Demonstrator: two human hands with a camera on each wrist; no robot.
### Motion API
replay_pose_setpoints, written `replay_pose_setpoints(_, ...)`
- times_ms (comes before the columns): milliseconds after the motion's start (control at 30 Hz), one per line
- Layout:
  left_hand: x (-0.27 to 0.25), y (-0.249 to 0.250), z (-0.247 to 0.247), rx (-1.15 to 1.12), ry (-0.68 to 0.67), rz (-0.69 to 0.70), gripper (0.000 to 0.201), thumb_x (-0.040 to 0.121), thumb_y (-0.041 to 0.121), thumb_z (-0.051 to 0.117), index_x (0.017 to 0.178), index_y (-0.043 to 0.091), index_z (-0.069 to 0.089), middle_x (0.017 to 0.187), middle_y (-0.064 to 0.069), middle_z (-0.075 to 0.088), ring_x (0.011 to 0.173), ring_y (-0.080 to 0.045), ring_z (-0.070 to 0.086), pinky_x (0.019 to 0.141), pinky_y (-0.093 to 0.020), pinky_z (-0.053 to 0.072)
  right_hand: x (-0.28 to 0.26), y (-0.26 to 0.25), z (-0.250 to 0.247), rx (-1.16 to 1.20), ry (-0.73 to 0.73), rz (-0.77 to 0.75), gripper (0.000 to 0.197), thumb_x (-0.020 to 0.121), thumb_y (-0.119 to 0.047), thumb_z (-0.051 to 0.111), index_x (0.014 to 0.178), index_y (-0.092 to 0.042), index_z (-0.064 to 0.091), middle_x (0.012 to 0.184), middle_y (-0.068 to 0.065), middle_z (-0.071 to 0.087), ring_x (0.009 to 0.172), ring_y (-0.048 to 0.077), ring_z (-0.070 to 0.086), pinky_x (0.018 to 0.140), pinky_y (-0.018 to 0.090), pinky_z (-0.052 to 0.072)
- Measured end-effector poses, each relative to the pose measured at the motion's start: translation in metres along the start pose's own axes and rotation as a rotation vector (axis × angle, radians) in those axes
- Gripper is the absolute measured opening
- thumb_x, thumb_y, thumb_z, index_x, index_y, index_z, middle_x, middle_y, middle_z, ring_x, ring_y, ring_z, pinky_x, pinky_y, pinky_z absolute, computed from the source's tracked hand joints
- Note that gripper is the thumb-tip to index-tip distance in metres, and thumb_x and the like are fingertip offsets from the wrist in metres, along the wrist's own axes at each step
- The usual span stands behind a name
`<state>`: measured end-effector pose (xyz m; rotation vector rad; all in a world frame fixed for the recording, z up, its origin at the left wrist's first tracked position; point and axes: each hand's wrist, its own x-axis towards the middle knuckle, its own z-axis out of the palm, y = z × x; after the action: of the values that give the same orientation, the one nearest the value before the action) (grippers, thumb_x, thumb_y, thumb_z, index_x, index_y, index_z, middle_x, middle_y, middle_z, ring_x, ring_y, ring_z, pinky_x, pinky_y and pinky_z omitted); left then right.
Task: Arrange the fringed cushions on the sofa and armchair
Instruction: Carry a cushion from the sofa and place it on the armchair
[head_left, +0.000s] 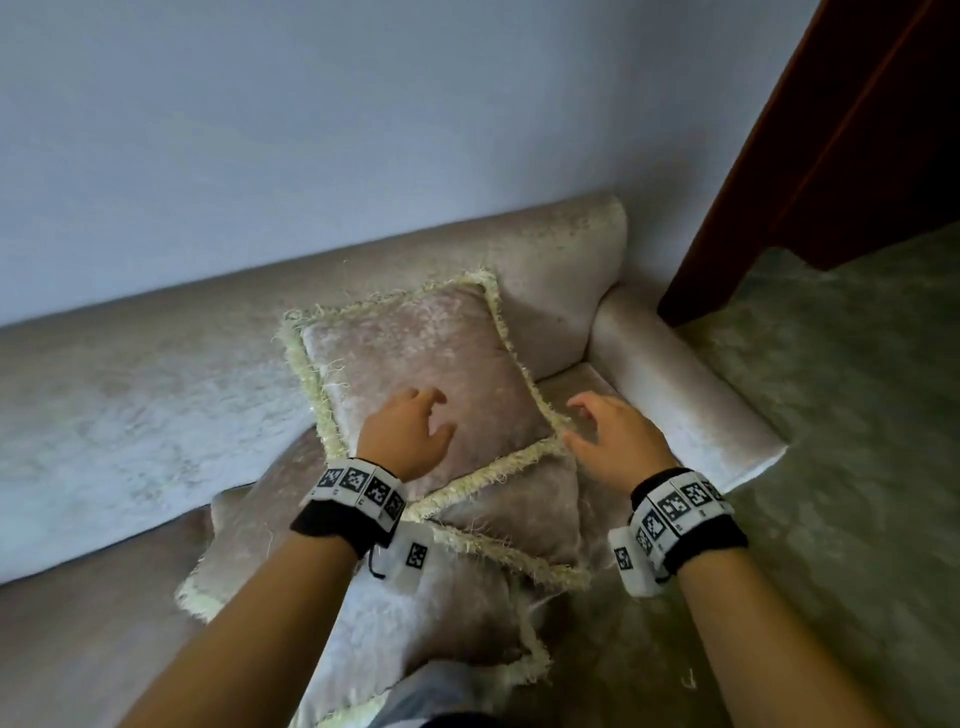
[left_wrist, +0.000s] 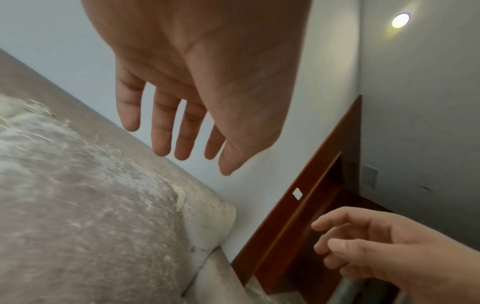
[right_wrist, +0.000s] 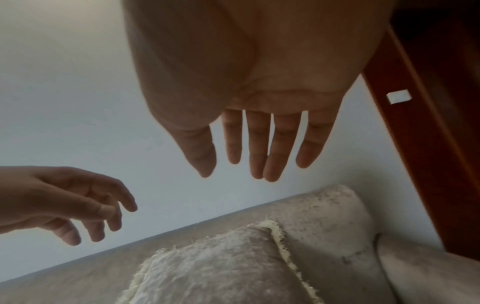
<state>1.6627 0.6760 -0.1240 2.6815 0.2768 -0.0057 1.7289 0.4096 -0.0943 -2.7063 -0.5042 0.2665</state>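
Observation:
A beige velvet cushion (head_left: 415, 358) with a pale yellow fringe leans against the backrest at the right end of the sofa (head_left: 130, 374). A second fringed cushion (head_left: 519, 514) lies flat in front of it, and a third (head_left: 426, 623) lies nearer me, partly under my left arm. My left hand (head_left: 415, 431) hovers over the lower part of the leaning cushion, fingers relaxed and holding nothing. My right hand (head_left: 608, 436) hovers by that cushion's lower right corner, also empty. In the wrist views the left hand (left_wrist: 187, 127) and the right hand (right_wrist: 249, 148) show straight, spread fingers above the cushion (right_wrist: 221, 271).
The sofa's rolled armrest (head_left: 691, 384) closes off the right end. A dark red wooden door frame (head_left: 810, 171) stands behind it to the right. Greenish carpet (head_left: 831, 467) covers the floor on the right. A pale wall (head_left: 363, 104) rises behind the sofa.

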Motion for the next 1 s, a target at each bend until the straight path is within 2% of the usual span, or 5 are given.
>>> replay_pose_setpoints(333,0.082,-0.077,0.008,0.071,-0.044,-0.345,0.053,0.09,0.049,0.055,0.136,0.027,0.041,0.131,-0.007,0.049,0.113,-0.029,0.054,0.088,-0.046,0.052,0.151,0.018,0.036,0.02,-0.161,-0.092,0.041,0.087,-0.046,0.063,0.123,-0.029,0.053,0.109,-0.007,0.058,0.099,0.017,0.06,0.086,0.042,0.053)
replay_pose_setpoints(500,0.138,-0.114,0.028,0.151,-0.119,-0.46,0.066,0.086,0.055,0.058,0.142,0.029,0.033,0.141,-0.012,0.04,0.127,-0.035,0.043,0.096,-0.051,0.047,0.22,0.036,0.052,0.012,-0.271,-0.052,0.041,0.087,-0.043,0.063,0.125,-0.029,0.052,0.122,-0.003,0.057,0.107,0.02,0.059,0.091,0.042,0.052)
replay_pose_setpoints(667,0.171,-0.15,0.042,0.165,-0.185,-0.566,0.077,0.08,0.068,0.058,0.142,0.031,0.031,0.142,-0.012,0.037,0.127,-0.037,0.041,0.096,-0.053,0.046,0.283,0.054,0.08,0.037,-0.369,-0.003,0.047,0.086,-0.044,0.065,0.129,-0.03,0.05,0.125,0.001,0.058,0.108,0.022,0.061,0.092,0.043,0.053)
replay_pose_setpoints(900,0.188,-0.188,0.06,-0.014,-0.213,-0.754,0.113,0.044,0.083,0.073,0.137,0.039,0.027,0.132,-0.015,0.032,0.12,-0.044,0.042,0.096,-0.056,0.045,0.36,0.063,0.129,0.024,-0.542,-0.003,0.062,0.086,-0.044,0.068,0.139,-0.024,0.043,0.139,0.006,0.05,0.117,0.025,0.057,0.098,0.037,0.047)
replay_pose_setpoints(1000,0.185,-0.193,0.077,-0.106,-0.171,-0.87,0.128,0.034,0.08,0.079,0.139,0.037,0.02,0.134,-0.019,0.031,0.124,-0.047,0.037,0.105,-0.057,0.037,0.385,0.064,0.155,0.121,-0.583,0.038,0.084,0.074,-0.06,0.073,0.142,-0.022,0.041,0.139,0.001,0.049,0.126,0.023,0.052,0.105,0.039,0.044)
